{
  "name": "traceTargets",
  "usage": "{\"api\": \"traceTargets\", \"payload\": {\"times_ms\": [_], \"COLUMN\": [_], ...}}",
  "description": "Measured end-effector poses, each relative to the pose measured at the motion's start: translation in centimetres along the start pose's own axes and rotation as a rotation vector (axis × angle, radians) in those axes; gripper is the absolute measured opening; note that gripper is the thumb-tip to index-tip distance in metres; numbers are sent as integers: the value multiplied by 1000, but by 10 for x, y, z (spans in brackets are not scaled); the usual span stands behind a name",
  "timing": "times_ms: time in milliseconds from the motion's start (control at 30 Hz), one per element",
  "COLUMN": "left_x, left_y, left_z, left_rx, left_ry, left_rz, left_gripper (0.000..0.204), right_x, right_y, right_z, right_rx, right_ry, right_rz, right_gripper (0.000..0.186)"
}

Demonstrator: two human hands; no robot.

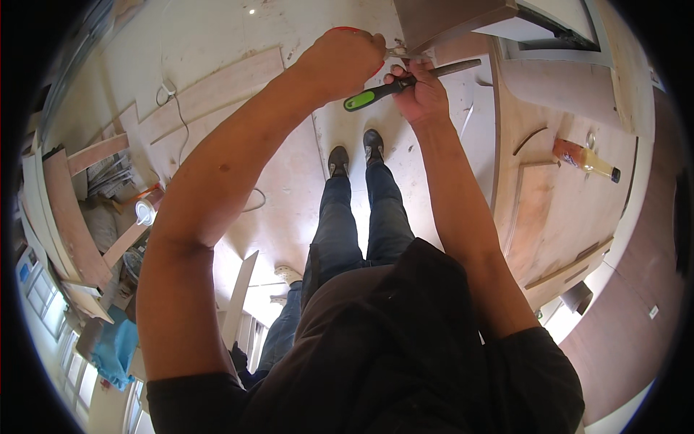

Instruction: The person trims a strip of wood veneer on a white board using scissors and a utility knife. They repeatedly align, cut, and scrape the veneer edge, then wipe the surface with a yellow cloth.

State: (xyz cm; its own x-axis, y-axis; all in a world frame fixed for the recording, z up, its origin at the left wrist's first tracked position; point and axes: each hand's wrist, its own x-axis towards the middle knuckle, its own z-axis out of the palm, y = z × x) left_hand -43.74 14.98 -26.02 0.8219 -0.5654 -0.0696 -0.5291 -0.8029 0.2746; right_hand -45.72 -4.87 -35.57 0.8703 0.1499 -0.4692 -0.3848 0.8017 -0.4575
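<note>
My left hand is closed around a red-handled tool that looks like pliers, its metal end pointing right. The red grips show only in part behind my fingers. In my right hand is a file with a black and green handle, its dark blade slanting up to the right. My right thumb and fingertips are raised close to the metal end of the pliers; whether they pinch a small piece there I cannot tell. Just beyond both hands is the lower edge of a brown panel.
On the right, a bottle with an orange label lies on a wooden surface. Wooden boards and a cable lie at left. A white can stands among timber pieces. Another person's leg shows behind me.
</note>
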Motion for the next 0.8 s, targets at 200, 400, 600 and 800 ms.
{"api": "traceTargets", "payload": {"times_ms": [200, 400, 600, 800], "left_x": [0, 4, 0, -68], "left_y": [5, 7, -8, -2], "left_z": [0, 6, 9, 41], "left_rx": [-57, -106, -61, -125], "left_ry": [1, 24, 45, -6], "left_rz": [-62, -60, -139, -244], "left_gripper": [38, 32, 27, 23], "right_x": [1, 4, 4, -46], "right_y": [3, 8, 10, 4], "right_z": [2, -4, 5, -38], "right_rx": [-22, -46, -155, -140], "right_ry": [-23, 19, -2, 196], "right_rz": [-9, -37, -8, 36], "right_gripper": [13, 13, 12, 9]}}
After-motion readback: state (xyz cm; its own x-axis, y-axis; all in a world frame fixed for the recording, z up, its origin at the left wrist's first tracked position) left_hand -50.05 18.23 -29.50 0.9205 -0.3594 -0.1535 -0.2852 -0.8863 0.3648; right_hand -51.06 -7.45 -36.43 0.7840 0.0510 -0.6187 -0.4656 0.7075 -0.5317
